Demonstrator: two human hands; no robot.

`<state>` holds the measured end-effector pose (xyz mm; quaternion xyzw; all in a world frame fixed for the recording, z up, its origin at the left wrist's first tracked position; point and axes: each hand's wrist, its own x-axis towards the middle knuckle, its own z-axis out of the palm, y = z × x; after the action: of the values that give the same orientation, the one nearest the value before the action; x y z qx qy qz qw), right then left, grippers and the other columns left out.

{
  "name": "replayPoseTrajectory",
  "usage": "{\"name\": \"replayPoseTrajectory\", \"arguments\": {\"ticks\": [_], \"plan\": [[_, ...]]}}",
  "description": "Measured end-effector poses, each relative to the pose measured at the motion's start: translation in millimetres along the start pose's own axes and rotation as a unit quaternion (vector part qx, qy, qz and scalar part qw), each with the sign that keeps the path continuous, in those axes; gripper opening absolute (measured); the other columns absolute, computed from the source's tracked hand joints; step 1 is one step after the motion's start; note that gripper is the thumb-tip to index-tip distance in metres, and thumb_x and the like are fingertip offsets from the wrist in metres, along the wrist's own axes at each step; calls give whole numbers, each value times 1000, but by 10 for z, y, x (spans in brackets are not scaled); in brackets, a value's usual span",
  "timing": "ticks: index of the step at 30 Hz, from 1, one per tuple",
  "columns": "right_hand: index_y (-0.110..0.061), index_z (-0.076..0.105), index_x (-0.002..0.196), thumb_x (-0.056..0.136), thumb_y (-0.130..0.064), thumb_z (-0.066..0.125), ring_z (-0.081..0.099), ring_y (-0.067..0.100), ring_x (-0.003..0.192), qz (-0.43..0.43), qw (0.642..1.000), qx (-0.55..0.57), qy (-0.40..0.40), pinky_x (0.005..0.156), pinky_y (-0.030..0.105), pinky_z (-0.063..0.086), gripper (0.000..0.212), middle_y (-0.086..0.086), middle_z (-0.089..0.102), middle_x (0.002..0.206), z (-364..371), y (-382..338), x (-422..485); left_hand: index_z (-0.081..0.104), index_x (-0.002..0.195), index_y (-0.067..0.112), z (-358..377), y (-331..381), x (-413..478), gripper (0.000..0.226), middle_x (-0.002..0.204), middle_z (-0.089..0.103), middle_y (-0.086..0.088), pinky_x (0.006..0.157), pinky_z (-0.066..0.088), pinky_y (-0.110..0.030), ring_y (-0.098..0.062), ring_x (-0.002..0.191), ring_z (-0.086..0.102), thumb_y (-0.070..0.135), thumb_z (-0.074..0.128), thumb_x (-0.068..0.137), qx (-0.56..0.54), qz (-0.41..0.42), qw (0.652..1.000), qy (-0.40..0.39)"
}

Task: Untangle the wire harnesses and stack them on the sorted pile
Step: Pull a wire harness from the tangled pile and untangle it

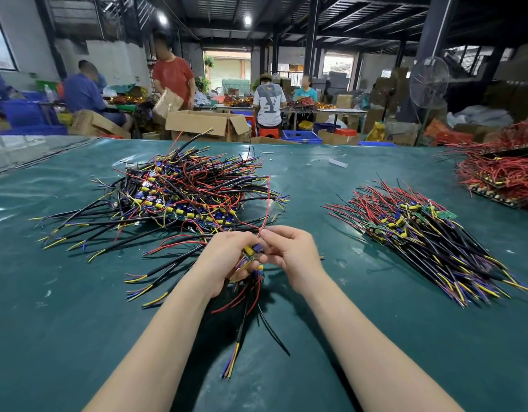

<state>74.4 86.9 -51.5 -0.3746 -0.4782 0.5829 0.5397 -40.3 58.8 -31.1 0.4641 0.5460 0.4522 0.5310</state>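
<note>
The held wire harness (252, 253) was over the near centre of the green table mat (78, 307), gripped by both hands. The left hand (227, 257) had its fingers curled round the harness's yellow and blue components. Black, red and yellow-tipped leads hung out below the harness toward the viewer. The right hand (292, 257) met the harness from the opposite side, fingertips pinched on a thin red lead (268, 200) that rose away from the harness. The tangled pile (182, 191) lay just beyond and left of the held harness. The sorted pile (420, 236), wires laid roughly parallel, lay well to its right. A heap of red wires (500, 173) lay far right of the harness, at the mat's edge.
</note>
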Motion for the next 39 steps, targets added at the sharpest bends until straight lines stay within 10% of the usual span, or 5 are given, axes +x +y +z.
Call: {"name": "replayPoseTrajectory", "arguments": {"ticks": [18, 34, 39], "plan": [[-5, 58, 69, 83, 10, 54, 55, 9, 40, 49, 992, 118, -16, 42, 17, 46, 21, 1, 57, 46, -22, 16, 12, 64, 63, 9, 14, 15, 3, 20, 51, 62, 0, 36, 34, -11, -5, 38, 54, 9, 53, 81, 13, -20, 1000, 17], [-13, 59, 67, 81, 8, 57, 47, -5, 38, -22, 996, -53, 63, 39, 7, 33, 26, -4, 55, 51, 0, -46, -6, 56, 60, -4, 72, -87, 40, 24, 52, 49, -12, 40, 35, -17, -15, 32, 32, -8, 51, 84, -21, 71, 997, 2], [-14, 60, 72, 87, 0, 54, 52, -1, 42, 23, 1000, -2, -8, 41, 11, 34, 21, -8, 58, 47, -61, -46, 20, 64, 70, 3, 19, -60, 24, 18, 51, 61, -4, 38, 40, -13, -10, 39, 54, 1, 55, 86, -80, 32, 996, -2]]}}
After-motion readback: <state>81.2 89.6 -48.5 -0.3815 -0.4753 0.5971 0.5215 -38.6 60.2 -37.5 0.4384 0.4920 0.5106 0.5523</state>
